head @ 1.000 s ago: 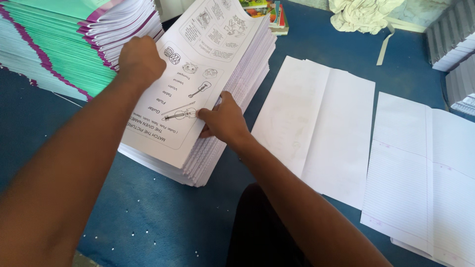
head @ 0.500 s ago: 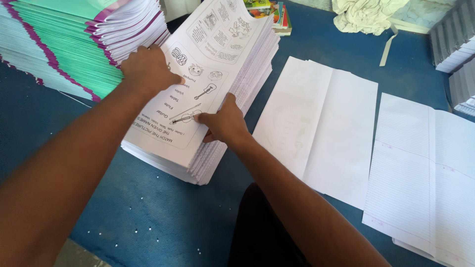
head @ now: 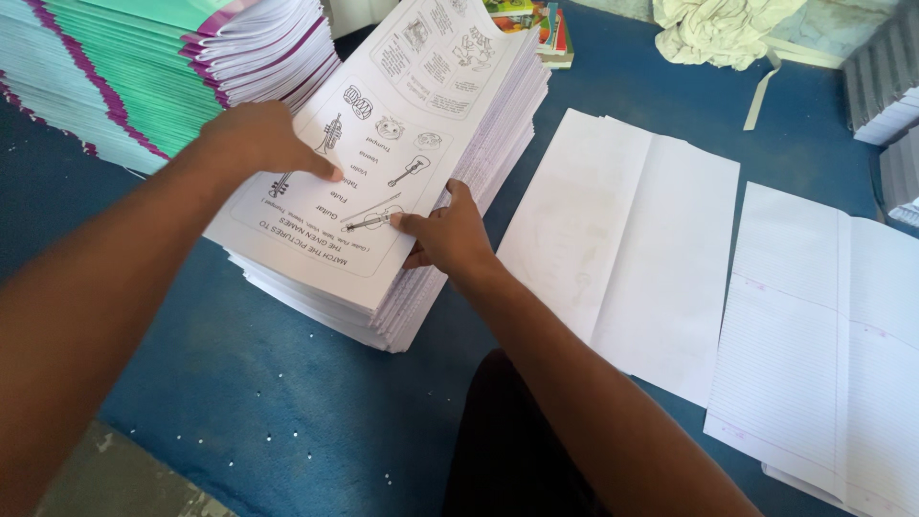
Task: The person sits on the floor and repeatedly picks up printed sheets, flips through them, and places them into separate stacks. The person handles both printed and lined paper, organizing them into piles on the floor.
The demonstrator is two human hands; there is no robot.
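Hands on printed worksheet stack [head: 383, 191] — my left hand [head: 263, 139] presses flat at nine o'clock, right hand [head: 450, 235] fingers pinch the top sheet's edge; lifting it seems next.

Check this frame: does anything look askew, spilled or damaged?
Small white specks lie scattered on the blue surface in front of the printed sheet stack. A crumpled cloth sits at the far edge. Both hands rest on the stack; nothing looks damaged.
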